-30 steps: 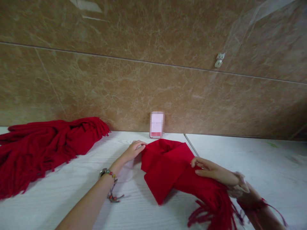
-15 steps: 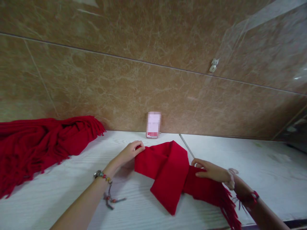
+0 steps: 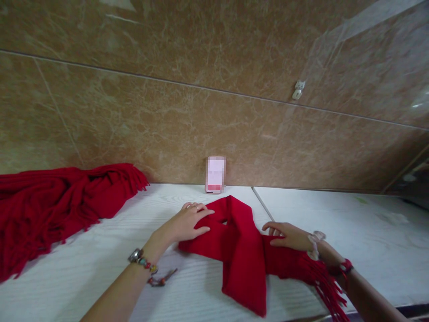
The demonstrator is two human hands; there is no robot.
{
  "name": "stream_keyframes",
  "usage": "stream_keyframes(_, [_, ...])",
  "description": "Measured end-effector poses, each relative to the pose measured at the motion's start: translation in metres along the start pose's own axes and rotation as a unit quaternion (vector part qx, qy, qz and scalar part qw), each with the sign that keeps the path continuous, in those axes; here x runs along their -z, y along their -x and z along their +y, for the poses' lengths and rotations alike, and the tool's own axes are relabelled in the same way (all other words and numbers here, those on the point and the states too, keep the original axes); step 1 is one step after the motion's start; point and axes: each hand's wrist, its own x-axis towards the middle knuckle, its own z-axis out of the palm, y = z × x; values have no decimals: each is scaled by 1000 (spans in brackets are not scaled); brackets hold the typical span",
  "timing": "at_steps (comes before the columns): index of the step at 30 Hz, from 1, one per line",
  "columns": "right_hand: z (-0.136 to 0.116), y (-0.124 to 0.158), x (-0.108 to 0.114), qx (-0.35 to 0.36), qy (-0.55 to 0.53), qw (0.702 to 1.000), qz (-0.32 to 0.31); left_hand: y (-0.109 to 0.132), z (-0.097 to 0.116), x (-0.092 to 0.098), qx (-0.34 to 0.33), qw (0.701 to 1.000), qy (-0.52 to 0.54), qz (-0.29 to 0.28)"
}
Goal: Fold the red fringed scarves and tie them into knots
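Observation:
A red fringed scarf (image 3: 243, 250) lies crossed over itself on the white wood-grain table, with a small gap in its loop. Its wide end points toward me. My left hand (image 3: 189, 221) rests on the left part of the loop, open, with thumb and fingers apart and a ring on one finger. On the scarf's right tail lies my right hand (image 3: 291, 235), its thumb over the cloth and its half-bent fingers apart at the upper edge. Past that wrist, the fringe (image 3: 330, 286) hangs toward the front edge.
A second red fringed cloth (image 3: 73, 201) lies bunched on the left of the table (image 3: 335, 214). A phone (image 3: 215, 174) leans against the brown marbled wall (image 3: 150, 120). A small white cat-shaped hook (image 3: 298, 90) is on the wall. A seam (image 3: 262, 203) crosses the table.
My left hand has gone from pinching the loop's left edge to lying spread on the cloth. The loop has flattened and its wide end has swung right and toward me.

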Motion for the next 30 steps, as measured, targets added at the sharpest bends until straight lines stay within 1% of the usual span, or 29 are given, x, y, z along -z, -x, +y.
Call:
stream_keyframes(1, [0, -4, -2, 9, 5, 1000, 13, -1, 9, -2, -23, 1000, 1, 6])
stream_keyframes(3, [0, -16, -6, 31, 21, 998, 60, -3, 28, -10, -62, 998, 11, 8])
stream_keyframes(5, [0, -31, -9, 71, 47, 991, 105, -4, 47, -20, -78, 997, 26, -3])
stream_keyframes(7, [-1, -48, -11, 109, 84, 982, 130, -3, 61, -31, -64, 997, 43, -19])
stream_keyframes(9, [-2, -65, -13, 123, 131, 974, 139, -3, 70, -39, -20, 997, 62, -43])
stream_keyframes(11, [-4, -80, -16, 130, 176, 965, 141, -3, 73, -45, 34, 992, 99, -65])
stream_keyframes(13, [-6, -91, -19, 145, 206, 958, 135, -3, 72, -46, 71, 982, 152, -81])
stream_keyframes(14, [-7, -95, -20, 150, 216, 956, 129, -3, 71, -46, 76, 977, 178, -92])
stream_keyframes(16, [-7, -102, -22, 142, 228, 957, 108, -3, 67, -43, 63, 969, 203, -123])
stream_keyframes(18, [-7, -106, -20, 110, 232, 963, 83, -4, 63, -39, 33, 967, 201, -151])
stream_keyframes(19, [-6, -107, -19, 88, 232, 966, 73, -4, 59, -38, 19, 969, 193, -155])
stream_keyframes(21, [-3, -110, -15, 39, 236, 969, 64, -6, 50, -34, 5, 976, 165, -141])
stream_keyframes(23, [0, -113, -11, -12, 239, 969, 65, -7, 37, -31, 22, 984, 129, -124])
stream_keyframes(25, [4, -117, -9, -51, 237, 967, 73, -9, 25, -27, 58, 984, 114, -125])
stream_keyframes(26, [6, -118, -8, -54, 236, 967, 84, -9, 21, -25, 78, 981, 122, -130])
stream_keyframes(27, [8, -119, -8, -42, 236, 966, 96, -8, 18, -24, 93, 977, 137, -132])
stream_keyframes(30, [11, -121, -7, 50, 244, 960, 124, -4, 22, -23, 120, 973, 165, -109])
